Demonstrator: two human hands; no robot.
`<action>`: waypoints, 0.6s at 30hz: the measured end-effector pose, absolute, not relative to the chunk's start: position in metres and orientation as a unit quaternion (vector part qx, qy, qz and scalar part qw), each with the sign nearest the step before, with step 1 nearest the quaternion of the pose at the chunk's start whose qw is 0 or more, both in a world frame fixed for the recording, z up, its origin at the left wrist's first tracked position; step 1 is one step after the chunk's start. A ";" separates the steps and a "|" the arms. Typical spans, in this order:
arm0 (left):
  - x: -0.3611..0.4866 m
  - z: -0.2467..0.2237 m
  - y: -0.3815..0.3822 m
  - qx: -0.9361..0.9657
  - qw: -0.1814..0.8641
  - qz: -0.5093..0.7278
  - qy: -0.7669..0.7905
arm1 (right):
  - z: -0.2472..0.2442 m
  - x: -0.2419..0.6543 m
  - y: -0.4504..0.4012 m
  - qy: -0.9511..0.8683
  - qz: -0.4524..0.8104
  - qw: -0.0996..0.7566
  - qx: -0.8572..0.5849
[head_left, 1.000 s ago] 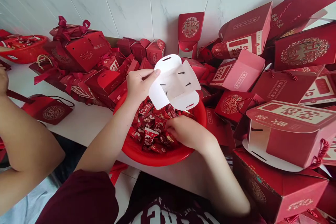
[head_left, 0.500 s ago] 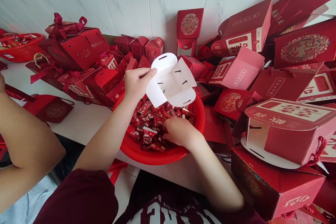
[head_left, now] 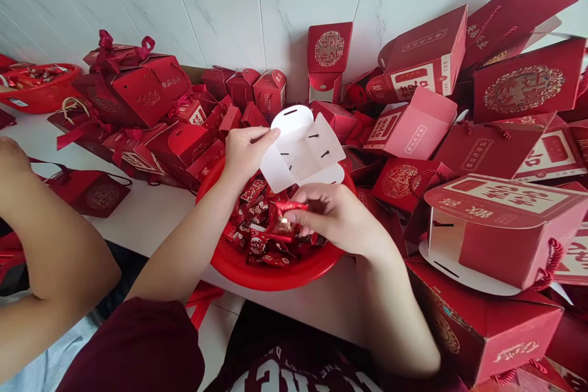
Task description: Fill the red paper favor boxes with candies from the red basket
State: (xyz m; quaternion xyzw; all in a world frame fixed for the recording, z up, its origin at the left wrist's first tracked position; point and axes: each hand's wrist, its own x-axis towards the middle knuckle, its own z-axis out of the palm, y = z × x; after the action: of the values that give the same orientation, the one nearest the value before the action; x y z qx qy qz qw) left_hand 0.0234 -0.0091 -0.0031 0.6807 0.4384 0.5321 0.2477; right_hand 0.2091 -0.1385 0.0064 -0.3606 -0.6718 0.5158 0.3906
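My left hand (head_left: 250, 150) pinches the edge of an open gift box (head_left: 305, 150), tilted so that its white inside and slotted flaps face me. The box looks empty and hangs over the far part of a red plastic basket (head_left: 275, 282). Wrapped candies (head_left: 257, 202) in red, with white and gold print, fill the basket. Above them, close to the box's near flap, my right hand (head_left: 333, 214) has its fingers closed on a red-wrapped candy (head_left: 283, 220). Whether it holds more than one candy, I cannot tell.
Red gift boxes (head_left: 500, 220) are heaped along the right. More boxes, some tied with ribbons (head_left: 124, 49), stack at the left against the tiled wall (head_left: 211, 6). A second red basket (head_left: 46, 95) stands far left. Another person's arm (head_left: 59, 245) reaches in at the left.
My right hand has risen out of the pile of candies, now with a red-wrapped candy in its fingers. My left hand still holds the gift box in nearly the same place.
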 end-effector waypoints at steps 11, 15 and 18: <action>0.019 0.008 -0.011 0.721 0.305 0.471 0.407 | 0.012 0.205 -0.136 -0.443 0.546 0.636 -0.319; 0.025 0.019 -0.028 0.762 0.124 0.551 0.315 | 0.009 0.205 -0.131 -0.462 0.446 0.678 -0.358; 0.030 0.025 -0.041 0.805 0.142 0.535 0.214 | 0.008 0.204 -0.127 -0.467 0.406 0.692 -0.372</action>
State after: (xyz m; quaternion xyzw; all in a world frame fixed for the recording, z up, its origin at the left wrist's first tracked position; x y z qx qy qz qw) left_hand 0.0300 -0.0414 0.0249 0.8048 0.2145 0.5349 0.1422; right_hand 0.2044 -0.1270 0.0075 -0.3725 -0.4668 0.4059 0.6918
